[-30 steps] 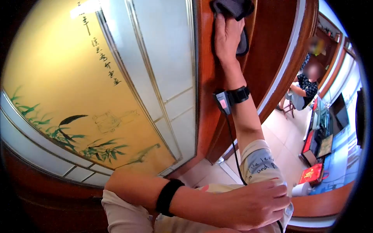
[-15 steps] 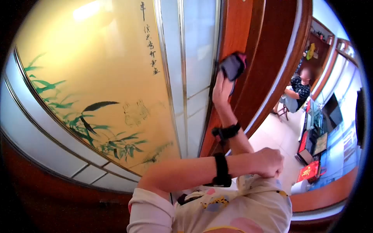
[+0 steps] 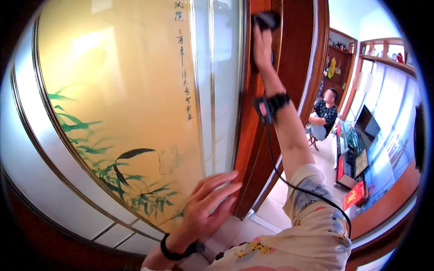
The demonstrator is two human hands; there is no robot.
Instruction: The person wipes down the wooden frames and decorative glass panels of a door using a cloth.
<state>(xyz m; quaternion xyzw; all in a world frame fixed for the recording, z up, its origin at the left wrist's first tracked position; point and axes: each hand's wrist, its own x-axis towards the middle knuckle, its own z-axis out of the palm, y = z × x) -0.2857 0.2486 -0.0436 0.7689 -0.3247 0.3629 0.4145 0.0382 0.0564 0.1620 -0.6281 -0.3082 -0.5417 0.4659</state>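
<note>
My right hand (image 3: 263, 49) reaches high up the reddish-brown wooden door frame (image 3: 296, 49). A dark, cloth-like pad (image 3: 266, 21) is under its fingers against the wood, blurred, so its exact kind does not show. Lower down, my left hand (image 3: 210, 207) is raised in front of the framed glass panel (image 3: 122, 104), fingers apart and holding nothing. The panel carries painted green bamboo leaves and black writing. A black wrist strap (image 3: 273, 107) with a small device is on my right wrist, and a black band (image 3: 174, 248) circles the left one.
A black cable (image 3: 312, 192) runs from the right wrist along the sleeve. Through the doorway on the right, a person (image 3: 324, 113) sits on a stool. Beyond are a long cabinet with a screen (image 3: 367, 123), a red bag (image 3: 355, 195) and shelves.
My right hand has moved higher up the frame with the dark pad. My left arm, earlier crossing in front with a closed hand, has swung left and its fingers have spread.
</note>
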